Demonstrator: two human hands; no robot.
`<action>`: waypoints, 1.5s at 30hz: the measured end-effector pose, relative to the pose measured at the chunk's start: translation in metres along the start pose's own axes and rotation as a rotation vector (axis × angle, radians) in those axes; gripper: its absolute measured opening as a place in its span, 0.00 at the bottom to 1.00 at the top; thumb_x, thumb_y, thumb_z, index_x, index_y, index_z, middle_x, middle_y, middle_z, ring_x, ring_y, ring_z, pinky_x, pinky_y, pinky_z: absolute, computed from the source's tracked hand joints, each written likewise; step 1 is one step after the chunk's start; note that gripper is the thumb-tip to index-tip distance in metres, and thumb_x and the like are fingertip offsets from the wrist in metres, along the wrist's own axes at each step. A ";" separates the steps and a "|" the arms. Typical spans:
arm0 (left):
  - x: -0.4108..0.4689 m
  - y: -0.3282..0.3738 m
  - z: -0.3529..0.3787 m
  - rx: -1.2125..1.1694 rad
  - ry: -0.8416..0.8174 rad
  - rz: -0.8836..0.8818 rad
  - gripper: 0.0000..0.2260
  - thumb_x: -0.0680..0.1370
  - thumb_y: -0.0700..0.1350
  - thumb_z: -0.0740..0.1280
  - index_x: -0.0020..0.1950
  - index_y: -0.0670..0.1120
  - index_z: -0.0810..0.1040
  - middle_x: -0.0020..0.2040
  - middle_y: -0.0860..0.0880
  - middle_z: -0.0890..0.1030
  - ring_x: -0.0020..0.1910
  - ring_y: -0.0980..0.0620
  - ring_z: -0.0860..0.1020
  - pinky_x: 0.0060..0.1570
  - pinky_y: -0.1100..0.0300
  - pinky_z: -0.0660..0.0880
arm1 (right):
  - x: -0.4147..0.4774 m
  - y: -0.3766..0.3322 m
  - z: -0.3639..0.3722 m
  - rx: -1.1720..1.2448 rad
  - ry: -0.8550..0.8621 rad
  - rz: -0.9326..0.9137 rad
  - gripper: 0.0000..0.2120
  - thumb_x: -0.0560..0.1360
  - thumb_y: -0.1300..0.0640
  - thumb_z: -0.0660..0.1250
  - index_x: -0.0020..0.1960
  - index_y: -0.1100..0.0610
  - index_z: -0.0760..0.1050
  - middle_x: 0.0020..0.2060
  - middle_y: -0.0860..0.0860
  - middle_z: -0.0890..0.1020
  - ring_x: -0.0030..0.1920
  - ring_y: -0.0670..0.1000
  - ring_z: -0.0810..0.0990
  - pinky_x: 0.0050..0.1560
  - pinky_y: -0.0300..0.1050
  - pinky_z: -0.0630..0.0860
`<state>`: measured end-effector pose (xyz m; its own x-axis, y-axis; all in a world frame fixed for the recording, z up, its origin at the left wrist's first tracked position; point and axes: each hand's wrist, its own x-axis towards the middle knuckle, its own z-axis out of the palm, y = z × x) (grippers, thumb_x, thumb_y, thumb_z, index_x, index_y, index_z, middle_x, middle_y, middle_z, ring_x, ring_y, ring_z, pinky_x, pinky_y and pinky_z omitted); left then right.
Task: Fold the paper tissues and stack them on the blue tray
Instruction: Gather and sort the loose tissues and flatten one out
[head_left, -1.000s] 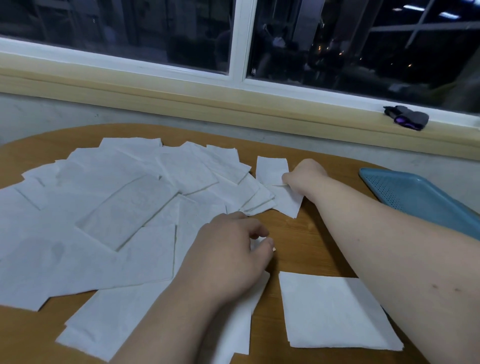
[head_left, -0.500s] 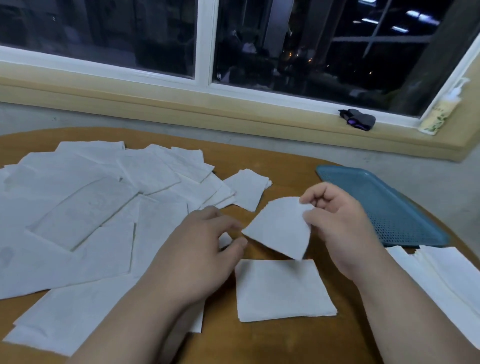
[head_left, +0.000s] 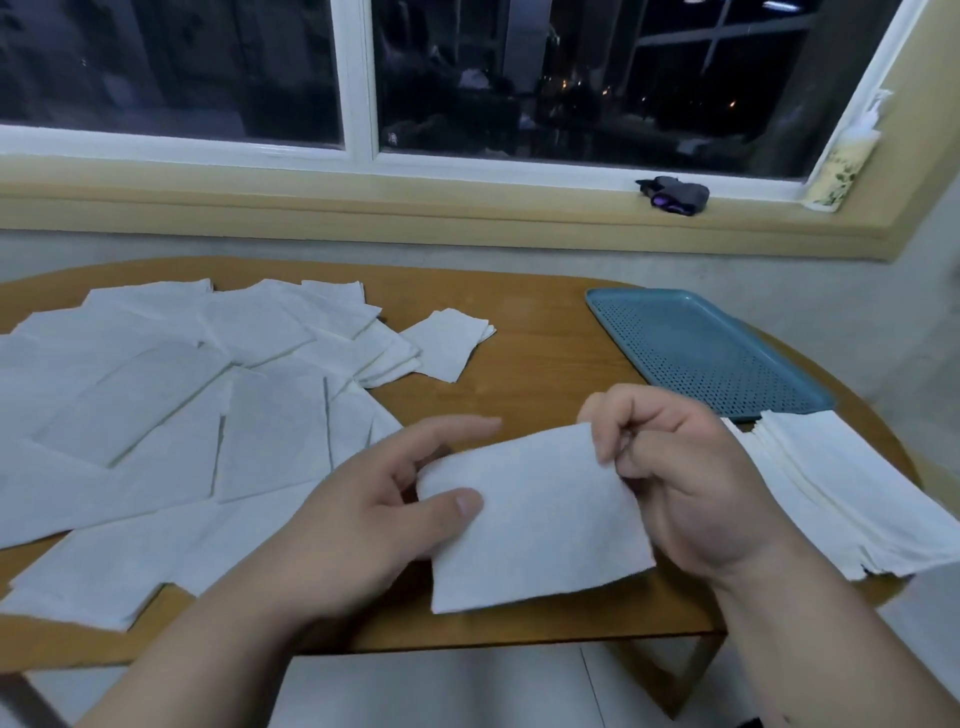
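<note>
White paper tissue (head_left: 540, 519) held above round wooden bench (head_left: 545, 353); left hand (head_left: 363, 514) pinches left edge, thumb on top; right hand (head_left: 685, 483), fingers curled, pinches upper right corner; blue perforated tray (head_left: 701, 353) on bench beyond right hand; loose unfolded tissues (head_left: 182, 415) spread left.

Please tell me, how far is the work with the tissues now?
Done: little. The blue tray holds no tissue yet, though a small folded tissue lies apart. In hand: the left hand and right hand pinch a single tissue. Left: the many spread tissues, perhaps also the pile near the tray.
</note>
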<state>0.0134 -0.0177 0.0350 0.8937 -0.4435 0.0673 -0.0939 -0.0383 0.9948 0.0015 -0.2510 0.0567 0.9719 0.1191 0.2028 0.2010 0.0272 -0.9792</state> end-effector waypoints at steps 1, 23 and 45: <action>0.000 0.001 0.001 0.009 0.053 -0.007 0.15 0.74 0.43 0.74 0.55 0.63 0.83 0.52 0.52 0.85 0.53 0.50 0.84 0.49 0.58 0.80 | -0.001 0.002 -0.002 0.003 0.019 0.048 0.09 0.63 0.66 0.59 0.31 0.56 0.76 0.34 0.57 0.72 0.37 0.57 0.68 0.35 0.47 0.63; 0.029 -0.022 -0.025 0.680 0.192 -0.176 0.03 0.75 0.52 0.73 0.44 0.63 0.84 0.35 0.65 0.79 0.36 0.64 0.78 0.32 0.72 0.68 | 0.025 0.041 0.012 -0.896 0.179 0.259 0.07 0.78 0.55 0.70 0.44 0.42 0.80 0.28 0.46 0.73 0.22 0.43 0.67 0.20 0.34 0.63; 0.034 -0.029 -0.026 1.152 -0.022 0.022 0.24 0.69 0.67 0.59 0.65 0.67 0.71 0.58 0.66 0.71 0.61 0.61 0.63 0.63 0.58 0.59 | 0.017 0.030 0.011 -1.263 -0.150 0.149 0.07 0.79 0.53 0.63 0.53 0.42 0.69 0.50 0.38 0.74 0.53 0.42 0.65 0.51 0.39 0.61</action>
<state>0.0582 -0.0084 0.0106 0.8802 -0.4693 0.0711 -0.4644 -0.8206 0.3332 0.0231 -0.2371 0.0307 0.9883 0.1520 0.0089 0.1477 -0.9432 -0.2977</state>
